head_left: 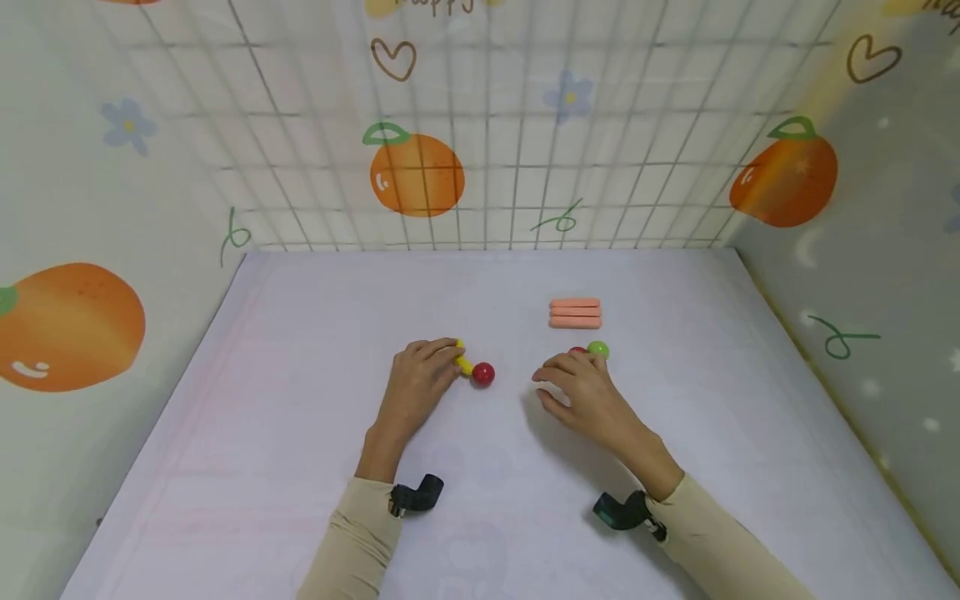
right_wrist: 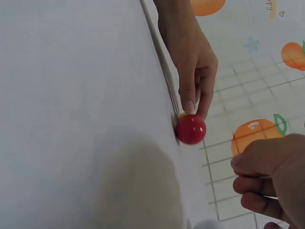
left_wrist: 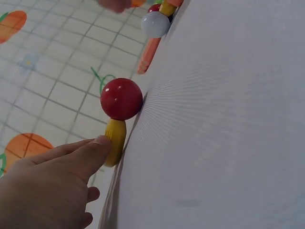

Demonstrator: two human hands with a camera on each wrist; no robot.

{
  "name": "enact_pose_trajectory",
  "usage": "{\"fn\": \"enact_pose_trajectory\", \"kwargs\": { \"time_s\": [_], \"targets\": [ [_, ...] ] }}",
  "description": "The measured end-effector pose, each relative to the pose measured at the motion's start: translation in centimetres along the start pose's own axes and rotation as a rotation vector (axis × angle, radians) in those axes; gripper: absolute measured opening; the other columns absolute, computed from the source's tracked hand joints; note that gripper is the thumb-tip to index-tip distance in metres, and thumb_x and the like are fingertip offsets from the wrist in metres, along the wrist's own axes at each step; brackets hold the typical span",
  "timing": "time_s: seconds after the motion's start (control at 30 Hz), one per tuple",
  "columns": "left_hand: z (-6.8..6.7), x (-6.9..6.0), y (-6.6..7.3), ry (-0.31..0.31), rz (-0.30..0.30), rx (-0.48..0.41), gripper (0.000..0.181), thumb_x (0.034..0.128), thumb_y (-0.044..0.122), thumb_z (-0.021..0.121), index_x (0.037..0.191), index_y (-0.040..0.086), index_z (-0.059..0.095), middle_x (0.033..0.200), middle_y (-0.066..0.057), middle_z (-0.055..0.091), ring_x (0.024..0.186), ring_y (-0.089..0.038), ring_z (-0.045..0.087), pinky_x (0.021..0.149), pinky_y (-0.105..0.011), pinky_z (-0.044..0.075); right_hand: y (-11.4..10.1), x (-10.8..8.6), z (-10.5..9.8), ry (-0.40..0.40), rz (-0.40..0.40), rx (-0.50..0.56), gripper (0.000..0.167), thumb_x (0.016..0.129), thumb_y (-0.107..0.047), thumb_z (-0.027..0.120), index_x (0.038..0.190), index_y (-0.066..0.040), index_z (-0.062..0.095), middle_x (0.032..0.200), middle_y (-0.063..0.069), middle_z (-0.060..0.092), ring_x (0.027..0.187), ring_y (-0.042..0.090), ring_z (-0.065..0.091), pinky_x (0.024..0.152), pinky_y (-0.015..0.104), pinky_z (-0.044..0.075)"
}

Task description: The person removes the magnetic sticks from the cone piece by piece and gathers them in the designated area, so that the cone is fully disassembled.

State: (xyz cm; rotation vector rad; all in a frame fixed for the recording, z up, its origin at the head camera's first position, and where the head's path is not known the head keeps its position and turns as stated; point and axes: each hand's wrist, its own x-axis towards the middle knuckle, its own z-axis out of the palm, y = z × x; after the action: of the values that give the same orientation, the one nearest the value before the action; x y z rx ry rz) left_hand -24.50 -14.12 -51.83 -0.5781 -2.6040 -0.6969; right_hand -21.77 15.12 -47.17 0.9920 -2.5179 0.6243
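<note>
My left hand (head_left: 423,379) pinches a short yellow piece (head_left: 466,365) that lies on the table; in the left wrist view the thumb and fingers are at its end (left_wrist: 114,143). A glossy red ball (head_left: 483,374) touches the other end of the yellow piece. To the right, my right hand (head_left: 588,398) hovers over the table with loosely bent fingers and nothing between them. Just beyond it show a green ball (head_left: 597,348) and part of another red ball (head_left: 577,351). A white ball (left_wrist: 155,25) appears in the left wrist view; in the head view the right hand hides it.
Three pink sticks (head_left: 575,313) lie side by side behind the green ball. The white table (head_left: 315,317) ends at a grid-patterned back curtain (head_left: 495,167) printed with oranges. Patterned side walls stand left and right. Each wrist wears a small black camera (head_left: 420,493).
</note>
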Motion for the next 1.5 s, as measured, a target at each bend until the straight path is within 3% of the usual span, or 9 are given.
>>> {"fn": "enact_pose_trajectory", "kwargs": {
  "time_s": [0.23,0.4,0.53,0.83,1.1,1.37,1.5],
  "targets": [
    [-0.4,0.0,0.0,-0.004,-0.029,-0.051,0.022,0.0891,0.026,0.078,0.109,0.017,0.076,0.118,0.001,0.063,0.111,-0.023,0.054,0.092,-0.045,0.042,-0.6,3.3,2.3,-0.102,0.096,0.056,0.029,0.087,-0.019,0.079,0.113,-0.008,0.072,0.113,0.004,0.067,0.107,0.024,0.058,0.086,0.043,0.038],
    [-0.2,0.1,-0.1,-0.002,0.001,-0.086,0.022,0.088,0.023,0.08,0.109,0.016,0.077,0.119,0.002,0.064,0.108,-0.025,0.055,0.088,-0.043,0.045,-0.8,4.8,3.7,-0.185,0.155,0.06,0.034,0.089,-0.025,0.078,0.117,-0.009,0.071,0.117,0.005,0.066,0.109,0.025,0.057,0.086,0.044,0.038],
    [-0.2,0.2,0.2,0.003,0.016,-0.09,0.022,0.0878,0.023,0.08,0.109,0.016,0.077,0.12,0.001,0.065,0.104,-0.026,0.057,0.085,-0.044,0.047,-0.9,5.4,4.5,-0.217,0.153,0.023,0.034,0.087,-0.03,0.079,0.114,-0.01,0.071,0.113,0.004,0.068,0.106,0.023,0.058,0.083,0.043,0.038],
    [0.1,0.2,0.6,0.022,0.002,0.023,0.024,0.0868,0.03,0.08,0.109,0.021,0.078,0.119,0.005,0.066,0.098,-0.027,0.061,0.073,-0.041,0.046,-1.6,4.8,3.8,-0.216,0.11,0.02,0.027,0.081,-0.027,0.082,0.103,-0.013,0.075,0.103,0.001,0.071,0.1,0.021,0.061,0.083,0.041,0.038],
    [0.0,0.1,0.5,0.014,-0.027,0.02,0.024,0.0866,0.031,0.08,0.108,0.022,0.078,0.118,0.006,0.065,0.095,-0.024,0.059,0.075,-0.042,0.046,-1.5,3.3,0.8,-0.08,0.106,0.091,0.026,0.08,-0.024,0.083,0.101,-0.013,0.073,0.101,-0.002,0.068,0.096,0.017,0.059,0.082,0.038,0.039],
    [0.2,0.1,0.6,0.029,-0.014,-0.044,0.024,0.086,0.028,0.081,0.108,0.02,0.078,0.118,0.004,0.065,0.093,-0.022,0.058,0.075,-0.042,0.045,1.2,1.5,-2.6,0.07,0.122,0.123,0.024,0.078,-0.014,0.085,0.098,-0.011,0.072,0.097,0.001,0.068,0.088,0.019,0.057,0.078,0.041,0.036],
    [0.4,0.1,0.5,0.042,-0.008,-0.06,0.023,0.0848,0.026,0.082,0.107,0.018,0.078,0.117,0.003,0.065,0.09,-0.021,0.057,0.075,-0.041,0.045,2.4,0.5,-3.8,0.082,0.161,0.124,0.029,0.077,-0.013,0.087,0.101,-0.009,0.071,0.103,0.004,0.068,0.094,0.022,0.056,0.082,0.043,0.035]
  ]
}}
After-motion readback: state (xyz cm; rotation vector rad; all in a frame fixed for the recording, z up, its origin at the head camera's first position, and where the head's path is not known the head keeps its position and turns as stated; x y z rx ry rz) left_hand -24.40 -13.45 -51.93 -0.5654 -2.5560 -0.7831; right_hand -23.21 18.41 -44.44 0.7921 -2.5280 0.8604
